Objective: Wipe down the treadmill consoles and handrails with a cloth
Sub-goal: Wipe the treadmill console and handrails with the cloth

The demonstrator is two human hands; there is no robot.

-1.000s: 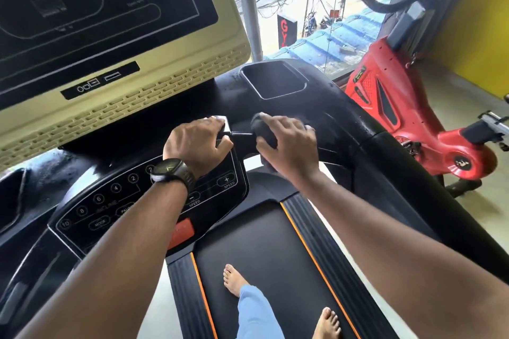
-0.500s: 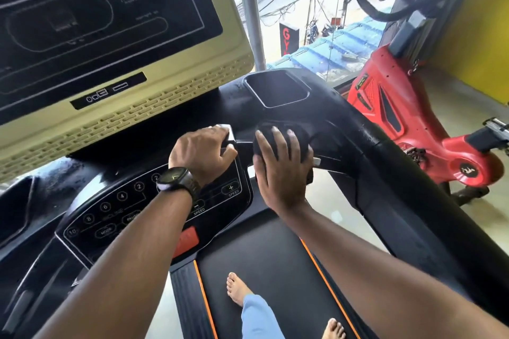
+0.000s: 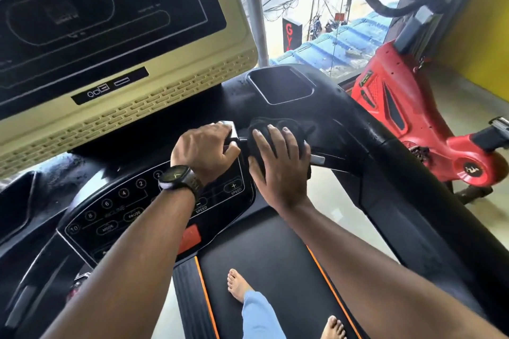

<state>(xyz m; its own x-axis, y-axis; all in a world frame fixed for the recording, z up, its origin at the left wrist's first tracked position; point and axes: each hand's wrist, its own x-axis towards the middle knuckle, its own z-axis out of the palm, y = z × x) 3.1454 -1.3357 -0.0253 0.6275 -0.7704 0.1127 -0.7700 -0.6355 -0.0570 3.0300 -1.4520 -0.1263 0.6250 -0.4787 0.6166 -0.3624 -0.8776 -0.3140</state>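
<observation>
I stand on a black treadmill whose button console point(image 3: 115, 217) sits low at the centre left, under a cream-framed screen point(image 3: 115, 44). My left hand point(image 3: 205, 150), with a watch on the wrist, grips the silver-ended handlebar grip point(image 3: 234, 129) at the console's upper right corner. My right hand point(image 3: 278, 165) lies with straight fingers flat on a black cloth point(image 3: 278, 125), pressing it onto the short handrail bar where that bar meets the right side rail point(image 3: 413, 179). Most of the cloth is hidden under my palm.
A rectangular cup recess point(image 3: 281, 85) lies just beyond the cloth. The belt point(image 3: 261, 270) with orange edge lines runs below, my bare feet on it. A red exercise bike point(image 3: 407, 118) stands to the right, a window and its pole point(image 3: 253, 8) ahead.
My right hand went from curled round the cloth on the bar to lying flat on it and has slid slightly right and forward. My left hand kept its grip.
</observation>
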